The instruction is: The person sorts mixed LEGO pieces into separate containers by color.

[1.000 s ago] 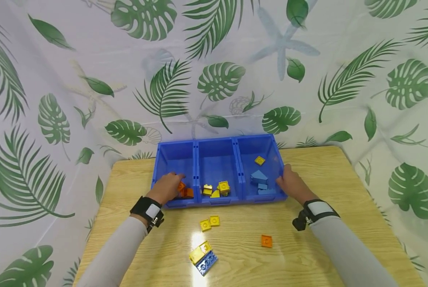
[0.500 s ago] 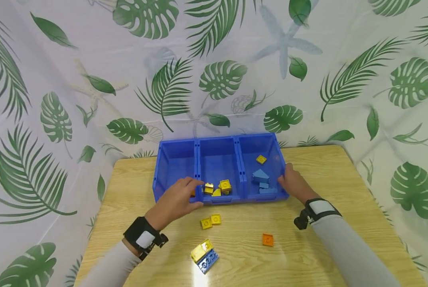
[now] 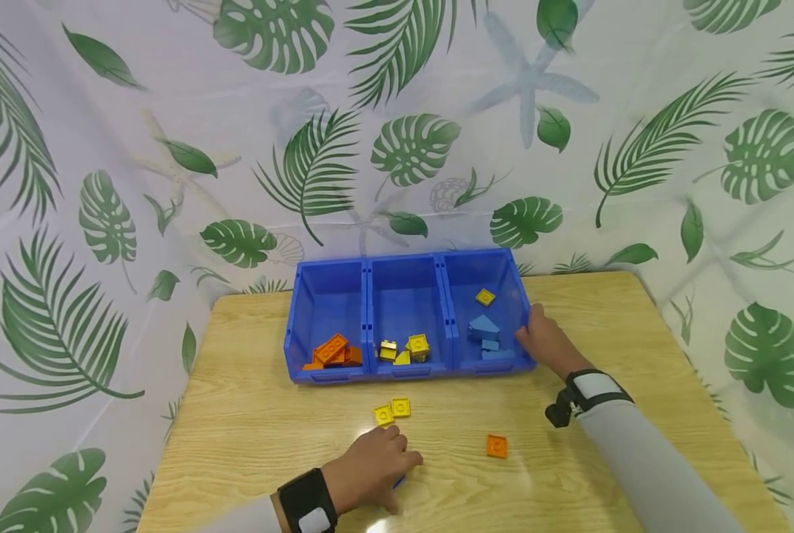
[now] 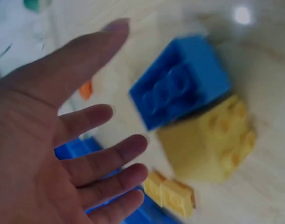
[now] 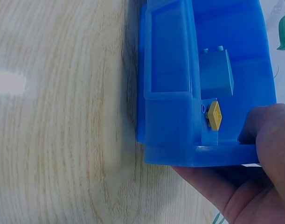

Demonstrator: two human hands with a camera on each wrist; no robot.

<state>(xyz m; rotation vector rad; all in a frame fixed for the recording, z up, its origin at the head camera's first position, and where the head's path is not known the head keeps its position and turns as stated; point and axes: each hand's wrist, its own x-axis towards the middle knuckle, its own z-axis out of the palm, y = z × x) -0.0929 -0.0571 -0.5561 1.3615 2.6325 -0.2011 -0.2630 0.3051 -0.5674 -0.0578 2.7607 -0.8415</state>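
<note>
My left hand [image 3: 368, 469] hovers over the near part of the table with fingers spread, nothing held. In the left wrist view, a blue brick [image 4: 210, 70] and a yellow brick [image 4: 191, 147] lie side by side just beyond its fingertips; the head view has them mostly hidden under the hand. Two small yellow square bricks [image 3: 401, 407] lie right ahead of it. At the right end of a blue three-compartment bin [image 3: 406, 374], my right hand [image 3: 551, 344] grips the side wall, thumb inside and fingers outside, as the right wrist view shows.
Orange bricks [image 3: 331, 349] fill the front of the left compartment, yellow bricks [image 3: 418, 346] the middle one. Blue bricks [image 3: 482, 327] and one yellow square [image 3: 485, 297] sit in the right one. An orange square brick [image 3: 496, 446] lies on the wooden table [image 3: 590, 311]. A leaf-patterned cloth hangs behind.
My left hand has left the bin's left compartment and come back toward me, over the blue and yellow bricks. The orange bricks are uncovered. My right hand stays on the bin wall.
</note>
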